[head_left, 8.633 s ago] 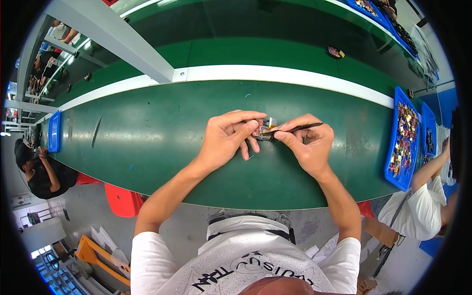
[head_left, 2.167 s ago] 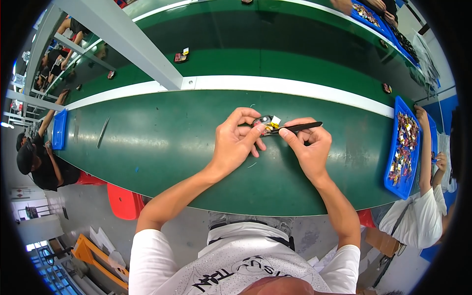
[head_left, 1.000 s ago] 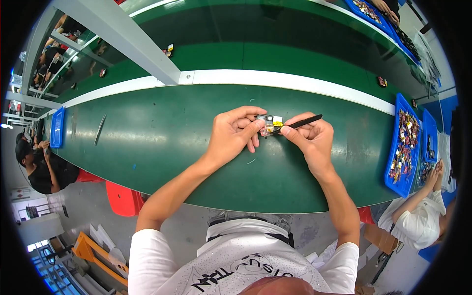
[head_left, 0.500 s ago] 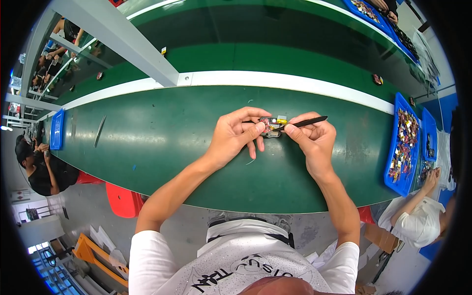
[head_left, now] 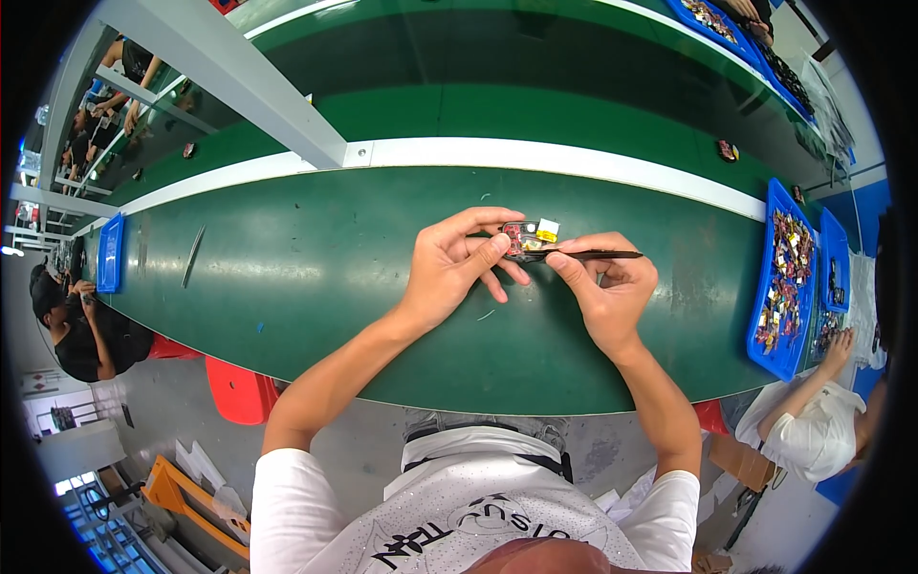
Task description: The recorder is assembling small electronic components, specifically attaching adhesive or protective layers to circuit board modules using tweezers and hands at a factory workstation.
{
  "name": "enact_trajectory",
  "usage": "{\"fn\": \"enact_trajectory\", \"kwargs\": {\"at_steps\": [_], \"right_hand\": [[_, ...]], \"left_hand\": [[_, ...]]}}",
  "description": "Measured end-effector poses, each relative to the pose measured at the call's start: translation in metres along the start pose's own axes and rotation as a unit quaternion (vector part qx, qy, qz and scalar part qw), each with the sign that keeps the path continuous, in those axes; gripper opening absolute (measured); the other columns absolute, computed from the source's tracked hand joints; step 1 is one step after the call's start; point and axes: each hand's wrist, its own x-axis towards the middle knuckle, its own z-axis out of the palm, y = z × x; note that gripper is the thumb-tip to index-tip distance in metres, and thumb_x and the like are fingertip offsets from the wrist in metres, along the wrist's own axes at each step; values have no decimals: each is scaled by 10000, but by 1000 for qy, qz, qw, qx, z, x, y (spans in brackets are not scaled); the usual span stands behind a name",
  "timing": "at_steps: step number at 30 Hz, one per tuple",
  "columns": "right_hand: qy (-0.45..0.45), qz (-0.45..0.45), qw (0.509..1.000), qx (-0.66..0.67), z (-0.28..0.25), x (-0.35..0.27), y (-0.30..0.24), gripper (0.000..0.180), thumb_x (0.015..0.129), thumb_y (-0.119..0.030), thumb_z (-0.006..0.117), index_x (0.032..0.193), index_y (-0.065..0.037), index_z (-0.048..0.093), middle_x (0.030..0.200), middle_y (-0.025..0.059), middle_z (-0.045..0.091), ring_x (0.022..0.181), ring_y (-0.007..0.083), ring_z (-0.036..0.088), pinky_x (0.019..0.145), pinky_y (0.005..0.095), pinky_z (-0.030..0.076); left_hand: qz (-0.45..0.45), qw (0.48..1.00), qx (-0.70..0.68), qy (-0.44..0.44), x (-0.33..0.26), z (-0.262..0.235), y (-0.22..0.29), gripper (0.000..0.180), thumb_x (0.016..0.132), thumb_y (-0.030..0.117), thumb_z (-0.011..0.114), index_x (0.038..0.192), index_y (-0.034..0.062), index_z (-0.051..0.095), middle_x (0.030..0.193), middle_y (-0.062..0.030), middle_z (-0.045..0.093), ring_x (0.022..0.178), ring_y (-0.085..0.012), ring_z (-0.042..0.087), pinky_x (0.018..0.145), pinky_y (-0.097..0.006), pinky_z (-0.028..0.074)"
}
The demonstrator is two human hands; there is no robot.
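Over the middle of the green bench (head_left: 382, 364), my left hand (head_left: 449, 258) holds a small electronic device (head_left: 521, 237) between thumb and fingers. Its dark-edged housing shows red circuitry inside, and a small white-and-yellow part (head_left: 548, 230) sticks up at its upper right. My right hand (head_left: 607, 277) is closed around a slim black tool (head_left: 602, 254) in a pinch grip, with the tool nearly level. The tool's working end meets the device's lower right side; the fingers partly hide it, so I cannot tell its exact contact.
Silver tweezers (head_left: 193, 256) lie on the bench at left, near a blue tray (head_left: 112, 253). At right stands a blue bin (head_left: 758, 330) of many small parts. Beyond a white rail (head_left: 535, 153), a green belt (head_left: 402, 110) carries small pieces. A grey post (head_left: 239, 81) rises at left; co-workers sit both sides.
The black tool has swung from a slant to nearly level as my right hand turned. The white-and-yellow part now stands out more. Pieces on the belt have shifted slightly left.
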Motion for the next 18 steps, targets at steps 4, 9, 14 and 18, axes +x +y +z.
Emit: {"fn": "enact_trajectory", "kwargs": {"at_steps": [4,9,14,18], "right_hand": [[-2,4,1000,4,1,0,-2,123,801,-7,846,892,-18,764,714,-1,673,475,-4,383,435,211,217],[-11,0,1000,-1,1,1,-3,128,795,-4,848,892,-15,764,708,1,671,472,-3,381,434,209,218],[-12,6,1000,1,0,-1,-2,126,794,-3,849,887,-15,766,709,7,682,469,-2,381,431,207,225],[-6,-28,999,-17,0,-1,-1,119,793,-6,850,880,-22,770,759,26,731,464,-1,384,426,204,236]], "left_hand": [[14,1000,2,2,-1,-1,-1,316,1035,105,575,1293,-77,585,1058,-224,691,781,-273,753,529,-274,602],[22,1000,8,7,-2,0,0,308,1032,90,577,1285,-85,587,1044,-216,691,769,-268,751,529,-274,600],[29,999,12,19,-4,2,-1,322,1030,83,582,1300,-91,594,1051,-212,693,794,-278,756,540,-282,611],[27,999,18,20,-4,4,1,337,1033,93,583,1318,-86,592,1085,-220,693,824,-290,760,560,-293,625]]}}
